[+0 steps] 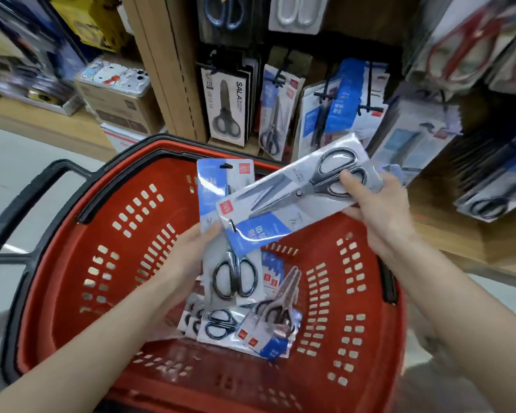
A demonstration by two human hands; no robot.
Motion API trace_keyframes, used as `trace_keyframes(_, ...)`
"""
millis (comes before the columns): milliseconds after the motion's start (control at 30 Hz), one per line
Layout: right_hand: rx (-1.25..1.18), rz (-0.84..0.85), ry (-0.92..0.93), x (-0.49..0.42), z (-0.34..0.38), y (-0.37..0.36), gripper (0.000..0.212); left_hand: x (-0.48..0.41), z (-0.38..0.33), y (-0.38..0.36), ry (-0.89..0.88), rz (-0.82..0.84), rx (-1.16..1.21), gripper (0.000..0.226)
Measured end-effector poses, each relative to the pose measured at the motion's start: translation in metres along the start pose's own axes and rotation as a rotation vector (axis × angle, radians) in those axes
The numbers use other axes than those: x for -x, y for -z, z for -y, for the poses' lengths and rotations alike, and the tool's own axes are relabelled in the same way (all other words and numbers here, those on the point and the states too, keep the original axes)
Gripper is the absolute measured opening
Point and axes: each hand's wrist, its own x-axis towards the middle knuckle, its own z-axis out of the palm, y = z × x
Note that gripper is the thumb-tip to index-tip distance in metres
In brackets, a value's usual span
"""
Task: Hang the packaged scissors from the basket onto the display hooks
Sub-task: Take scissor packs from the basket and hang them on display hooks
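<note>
Over the red basket my right hand grips a large pack of scissors by its handle end, the pack lying slanted with its hang hole low on the left. My left hand holds a second, upright pack of black-handled scissors by its left edge, partly under the first. Several more scissor packs lie on the basket's bottom. Black display hooks on the wooden shelf behind carry hanging scissor packs.
The basket's black handle sticks out at the left. Cardboard boxes stand on a low wooden ledge at the far left. More packaged goods hang on the right side of the rack, close to my right hand.
</note>
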Motion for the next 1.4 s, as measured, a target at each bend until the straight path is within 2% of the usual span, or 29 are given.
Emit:
trace_keyframes(100,-0.124,-0.047,-0.07,0.011,-0.004,0.022,0.042,0.006,-0.006,-0.021,-0.057,0.012,-0.028,0.026)
trace_keyframes(167,-0.161,-0.054,-0.083,0.018,-0.007,0.037,0.03,0.008,-0.012,-0.034,-0.116,-0.022,-0.038,0.025)
trace_keyframes(233,-0.148,-0.06,-0.102,0.024,-0.012,0.055,0.02,0.009,-0.021,-0.046,-0.192,-0.047,-0.069,0.021)
trace_keyframes(333,-0.022,-0.019,-0.135,0.028,-0.021,0.08,0.02,0.012,-0.043,-0.067,-0.322,-0.033,-0.12,0.016)
trace_keyframes(433,0.206,-0.026,0.059,0.033,-0.015,0.098,0.006,0.014,-0.067,-0.094,-0.493,0.035,-0.201,0.02)
trace_keyframes(500,0.334,-0.103,0.275,0.036,-0.003,0.107,0.027,0.015,-0.079,-0.117,-0.576,0.099,-0.264,0.023)
trace_keyframes(567,0.434,-0.112,0.43,0.036,0.007,0.114,0.029,0.013,-0.086,-0.14,-0.613,0.159,-0.318,0.023)
trace_keyframes(667,0.583,-0.105,0.496,0.022,0.014,0.127,0.042,0.008,-0.09,-0.177,-0.643,0.222,-0.371,0.021)
trace_keyframes(767,0.612,-0.185,0.597,0.006,0.026,0.143,0.028,0.003,-0.092,-0.211,-0.688,0.284,-0.457,0.018)
trace_keyframes(933,0.449,-0.094,0.481,-0.014,0.029,0.18,0.008,-0.01,-0.083,-0.26,-0.632,0.318,-0.424,0.015)
trace_keyframes(1000,0.368,-0.124,0.451,-0.024,0.023,0.199,0.01,-0.018,-0.082,-0.279,-0.617,0.291,-0.371,0.015)
trace_keyframes(1133,0.208,-0.395,0.332,-0.053,-0.001,0.254,0.016,-0.035,-0.08,-0.31,-0.628,0.306,-0.392,0.017)
trace_keyframes(1200,0.212,-0.511,0.274,-0.071,-0.013,0.281,0.014,-0.044,-0.077,-0.324,-0.622,0.313,-0.437,0.018)
trace_keyframes(1300,0.209,-0.628,0.194,-0.097,-0.025,0.309,0.006,-0.054,-0.071,-0.34,-0.599,0.31,-0.507,0.02)
trace_keyframes(1400,0.175,-0.697,0.113,-0.128,-0.033,0.328,0.008,-0.062,-0.063,-0.353,-0.563,0.33,-0.522,0.022)
